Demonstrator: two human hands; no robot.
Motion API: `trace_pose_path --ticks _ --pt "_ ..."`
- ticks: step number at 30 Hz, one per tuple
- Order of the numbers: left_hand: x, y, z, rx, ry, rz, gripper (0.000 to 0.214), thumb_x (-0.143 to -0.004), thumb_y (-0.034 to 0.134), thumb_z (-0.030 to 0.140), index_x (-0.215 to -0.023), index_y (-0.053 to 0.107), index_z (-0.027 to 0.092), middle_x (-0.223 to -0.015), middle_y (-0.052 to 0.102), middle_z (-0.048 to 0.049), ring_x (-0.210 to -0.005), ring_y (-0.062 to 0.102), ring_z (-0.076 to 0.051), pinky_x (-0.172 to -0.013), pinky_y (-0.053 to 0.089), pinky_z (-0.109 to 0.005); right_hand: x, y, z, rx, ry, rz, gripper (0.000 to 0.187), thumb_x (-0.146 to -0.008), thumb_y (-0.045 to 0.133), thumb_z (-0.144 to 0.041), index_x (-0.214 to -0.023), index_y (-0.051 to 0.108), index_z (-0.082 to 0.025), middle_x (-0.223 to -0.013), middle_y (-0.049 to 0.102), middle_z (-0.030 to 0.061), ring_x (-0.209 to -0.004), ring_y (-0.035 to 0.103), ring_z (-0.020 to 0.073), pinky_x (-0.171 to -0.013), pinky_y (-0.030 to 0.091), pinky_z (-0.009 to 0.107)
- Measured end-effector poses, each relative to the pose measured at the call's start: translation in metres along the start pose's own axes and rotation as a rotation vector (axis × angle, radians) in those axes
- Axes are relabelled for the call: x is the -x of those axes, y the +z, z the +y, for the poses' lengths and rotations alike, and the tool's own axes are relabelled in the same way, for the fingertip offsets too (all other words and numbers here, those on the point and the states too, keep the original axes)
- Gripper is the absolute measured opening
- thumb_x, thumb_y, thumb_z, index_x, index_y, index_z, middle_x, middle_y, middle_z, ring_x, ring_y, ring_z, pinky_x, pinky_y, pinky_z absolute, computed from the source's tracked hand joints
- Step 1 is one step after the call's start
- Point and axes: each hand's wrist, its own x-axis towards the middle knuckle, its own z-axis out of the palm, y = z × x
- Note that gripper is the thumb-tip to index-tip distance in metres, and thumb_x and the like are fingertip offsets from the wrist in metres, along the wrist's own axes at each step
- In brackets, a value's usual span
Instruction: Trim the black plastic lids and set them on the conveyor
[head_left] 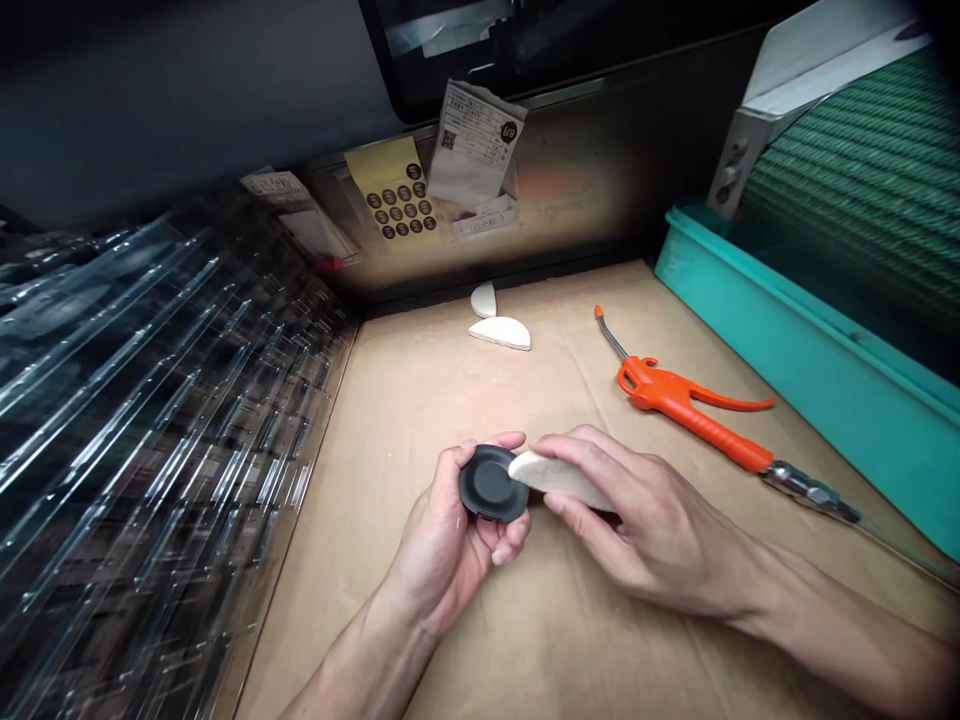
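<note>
1. Gripping a black disc (493, 484) in my left hand (450, 540), over the cardboard (450, 400).
2. My right hand (637, 520) pinches a pale pad (551, 476), its tip touching the disc.
3. Orange air gun (690, 405) lies to the right.

Left hand (450, 540) curls upward (fingers closed), right hand (637, 520) pinching just beside it.

Stack of clear plastic trays (150, 420): smeared by blur, cut off left and bottom. Print on white paper label (476, 145) and yellow sticker sheet (397, 195): too small to read. Pale wedge-shaped pad (551, 475): mostly buried under right hand (645, 520). Black round rubber cap (493, 483): underside hidden in left hand (450, 540). Orange air blow gun (690, 405): hose lost at right edge.
</note>
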Motion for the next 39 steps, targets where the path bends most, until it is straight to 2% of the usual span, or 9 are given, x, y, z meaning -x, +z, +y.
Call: trace_pose_path --ticks 3,9,14,18,24,28,33,39 --pt "-0.001 -0.0001 -0.0005 -0.008 0.009 0.002 0.043 -0.098 0.04 0.044 -0.119 0.059 0.012 -0.065 0.055 -0.0026 -0.046 0.05 -0.012 -0.04 0.037 -0.02 0.001 0.0011 -0.0022 -0.055 -0.013 -0.084 0.045 -0.095 0.049 -0.012 -0.138 0.043 -0.021 -0.117 0.057 0.0064 -0.097 0.06 0.0192 -0.081 0.053 0.033" --pt "-0.0033 -0.0026 -0.0014 -0.001 0.002 -0.022 0.041 -0.098 0.039 0.043 -0.116 0.06 0.013 -0.06 0.052 -0.0011 -0.046 0.048 -0.012 -0.039 0.036 -0.019 -0.0002 0.0033 -0.0008 -0.007 0.047 0.039 0.05 -0.093 0.048 -0.009 -0.139 0.042 -0.027 -0.119 0.057 0.0035 -0.103 0.06 0.0179 -0.084 0.051 0.031" --pt "-0.0042 -0.002 -0.0003 0.0 0.005 -0.007 0.04 -0.098 0.039 0.042 -0.116 0.061 0.014 -0.067 0.057 -0.0023 -0.044 0.05 -0.012 -0.038 0.038 -0.02 -0.0005 0.003 -0.0014 -0.101 0.001 -0.06 0.044 -0.093 0.05 -0.013 -0.136 0.044 -0.022 -0.116 0.058 0.0061 -0.099 0.06 0.02 -0.082 0.052 0.033" --pt "-0.0051 -0.0027 -0.0007 -0.013 0.019 -0.036 0.04 -0.098 0.038 0.042 -0.111 0.062 0.014 -0.061 0.054 -0.0013 -0.045 0.048 -0.012 -0.038 0.036 -0.019 -0.0012 0.0023 0.0002 -0.002 0.058 0.024 0.049 -0.093 0.048 -0.01 -0.139 0.042 -0.026 -0.123 0.057 0.0044 -0.105 0.06 0.0196 -0.085 0.051 0.034" --pt "-0.0056 -0.002 -0.0002 -0.014 -0.002 -0.002 0.039 -0.097 0.041 0.041 -0.116 0.062 0.014 -0.071 0.059 -0.0028 -0.045 0.052 -0.012 -0.038 0.038 -0.02 -0.001 0.0019 -0.0025 -0.06 0.017 -0.06 0.044 -0.092 0.05 -0.015 -0.136 0.044 -0.021 -0.12 0.058 0.0068 -0.1 0.061 0.0215 -0.08 0.052 0.035" --pt "-0.0054 -0.001 -0.0011 -0.014 0.027 -0.013 0.038 -0.098 0.04 0.041 -0.111 0.062 0.013 -0.069 0.056 -0.0023 -0.045 0.05 -0.012 -0.037 0.035 -0.02 -0.0013 0.0009 -0.0011 0.049 0.073 0.018 0.051 -0.093 0.047 -0.011 -0.141 0.04 -0.028 -0.124 0.057 0.0039 -0.103 0.061 0.0203 -0.082 0.051 0.035" --pt "-0.0044 0.0001 -0.0013 -0.026 0.007 0.001 0.041 -0.098 0.04 0.042 -0.118 0.06 0.013 -0.07 0.057 -0.0021 -0.044 0.05 -0.012 -0.038 0.037 -0.02 0.0002 0.0003 -0.0029 -0.06 0.009 -0.069 0.048 -0.089 0.051 -0.014 -0.136 0.044 -0.02 -0.119 0.059 0.0068 -0.099 0.061 0.0207 -0.079 0.053 0.034" --pt "-0.0035 0.0015 -0.001 -0.017 0.026 0.009 0.04 -0.098 0.039 0.041 -0.115 0.059 0.011 -0.069 0.057 -0.0026 -0.045 0.05 -0.012 -0.039 0.036 -0.021 -0.0019 0.0006 -0.0023 0.004 0.089 0.029 0.051 -0.088 0.049 -0.01 -0.136 0.044 -0.025 -0.125 0.058 0.004 -0.107 0.061 0.0198 -0.089 0.052 0.034"
